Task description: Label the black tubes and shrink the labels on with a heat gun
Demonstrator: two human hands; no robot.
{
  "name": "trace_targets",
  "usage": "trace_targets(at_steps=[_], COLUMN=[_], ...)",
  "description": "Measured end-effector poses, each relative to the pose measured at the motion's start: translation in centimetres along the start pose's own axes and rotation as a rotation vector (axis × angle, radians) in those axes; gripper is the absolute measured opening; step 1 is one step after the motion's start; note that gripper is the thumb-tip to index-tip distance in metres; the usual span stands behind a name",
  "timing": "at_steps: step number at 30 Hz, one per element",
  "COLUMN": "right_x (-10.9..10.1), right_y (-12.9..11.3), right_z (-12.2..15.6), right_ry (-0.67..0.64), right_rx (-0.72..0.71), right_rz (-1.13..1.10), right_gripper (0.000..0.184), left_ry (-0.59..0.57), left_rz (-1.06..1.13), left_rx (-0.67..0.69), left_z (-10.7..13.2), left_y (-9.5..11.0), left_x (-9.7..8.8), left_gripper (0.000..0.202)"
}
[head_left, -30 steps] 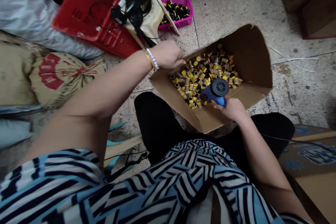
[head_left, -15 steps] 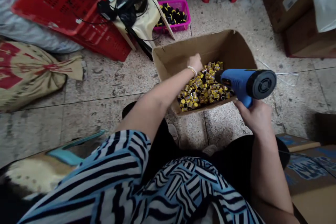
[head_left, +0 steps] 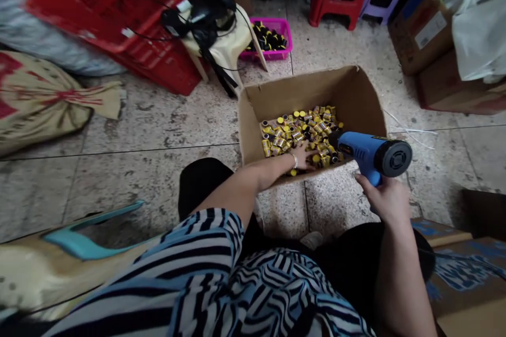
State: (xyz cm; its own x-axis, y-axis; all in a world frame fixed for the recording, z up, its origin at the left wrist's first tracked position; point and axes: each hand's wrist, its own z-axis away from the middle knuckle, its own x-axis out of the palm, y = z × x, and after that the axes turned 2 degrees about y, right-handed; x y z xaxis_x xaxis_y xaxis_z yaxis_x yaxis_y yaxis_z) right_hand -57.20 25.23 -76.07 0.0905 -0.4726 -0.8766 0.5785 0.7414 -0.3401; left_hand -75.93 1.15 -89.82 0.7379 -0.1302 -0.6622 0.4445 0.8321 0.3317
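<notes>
An open cardboard box [head_left: 308,92] on the floor holds a heap of small yellow and black capped cylinders [head_left: 282,134]. Down in the heap, near the box's front wall, my left hand [head_left: 305,157] rests with its fingers spread over the cylinders. My right hand [head_left: 389,197] is wrapped round the handle of a blue heat gun [head_left: 363,150]. The gun's dark nozzle points left over the box's right part, above the cylinders, and its round black rear end faces me.
Behind the box stand a pink basket [head_left: 279,54] of black and yellow pieces and a cream stool [head_left: 227,45] bearing black cabled gear. Red crates [head_left: 158,58] and a tied sack [head_left: 43,97] are at left. Cardboard boxes [head_left: 422,37] stand right; a cable crosses my right side.
My left hand has come from the heap's back edge toward the box's front, its fist now spread open. The heat gun stays in my right hand, its nozzle slightly lower. The view has shifted.
</notes>
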Motion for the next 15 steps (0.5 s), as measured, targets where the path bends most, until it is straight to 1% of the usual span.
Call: trace_targets(at_steps=[2,5,8,10,12,13,14,15], right_x=[-0.7,-2.0,-3.0,-3.0,-2.6,-2.2,-1.7,-1.2], right_y=[-1.1,-2.5,-3.1,-2.9,-2.1,-1.7,-1.2,-0.6], right_z=[-0.4,-0.9,-1.1,-0.9,-0.6,-0.4,-0.1,0.2], right_ry=[0.014,0.031,0.023,-0.015,-0.071,-0.098,-0.118,-0.129], right_rx=[-0.033,-0.123,-0.18,-0.187,-0.186,-0.182,-0.175,-0.167], right_rz=[0.026,0.049,0.1,0.132,0.151,0.158,0.162,0.165], right_gripper=[0.058,0.06,0.062,0.063,0.06,0.058,0.057,0.056], left_ry=[0.03,0.07,0.057,0.016,-0.011,-0.01,0.005,0.026], left_rz=[-0.012,-0.016,-0.016,-0.001,0.024,0.034,0.041,0.044], left_rx=[0.005,0.025,0.132,0.211,0.241,0.23,0.196,0.143], left_z=[1.8,4.7,8.3,10.5,11.6,11.5,10.9,9.8], left_y=[1.0,2.3,3.1,3.4,3.8,3.9,3.9,3.9], left_x=[1.4,3.8,6.0,6.7,6.3,5.6,4.6,3.3], left_gripper=[0.087,0.076,0.067,0.056,0.044,0.041,0.042,0.048])
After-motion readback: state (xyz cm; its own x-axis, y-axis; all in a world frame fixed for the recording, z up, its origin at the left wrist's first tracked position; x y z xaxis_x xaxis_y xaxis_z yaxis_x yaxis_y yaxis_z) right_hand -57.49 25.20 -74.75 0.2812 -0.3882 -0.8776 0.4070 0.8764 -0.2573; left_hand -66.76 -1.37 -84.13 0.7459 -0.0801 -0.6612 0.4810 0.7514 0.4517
